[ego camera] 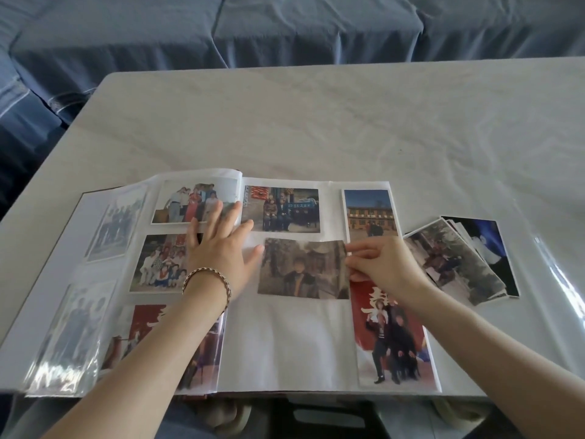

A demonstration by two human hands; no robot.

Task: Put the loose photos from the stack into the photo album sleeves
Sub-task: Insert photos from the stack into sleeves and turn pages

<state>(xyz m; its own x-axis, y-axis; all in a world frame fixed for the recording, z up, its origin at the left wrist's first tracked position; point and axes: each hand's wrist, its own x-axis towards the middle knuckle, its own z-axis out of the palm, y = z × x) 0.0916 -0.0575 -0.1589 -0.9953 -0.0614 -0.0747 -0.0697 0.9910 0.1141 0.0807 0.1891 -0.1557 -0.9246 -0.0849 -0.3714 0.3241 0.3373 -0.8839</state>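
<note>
The photo album [285, 343] lies open on the table, both pages holding photos in clear sleeves. My left hand [221, 245] lies flat with spread fingers across the album's middle fold, pressing the page down. A brownish photo [300, 269] of a person sits in the middle row of the right page. My right hand [380, 264] pinches that photo's right edge with curled fingers. The stack of loose photos [462, 258] is fanned out on the table just right of the album.
The table [316, 122] is covered with a pale cloth under a clear plastic sheet that wrinkles at the right edge [563, 280]. A blue-covered sofa [221, 30] stands beyond the far edge. A bracelet [209, 280] circles my left wrist.
</note>
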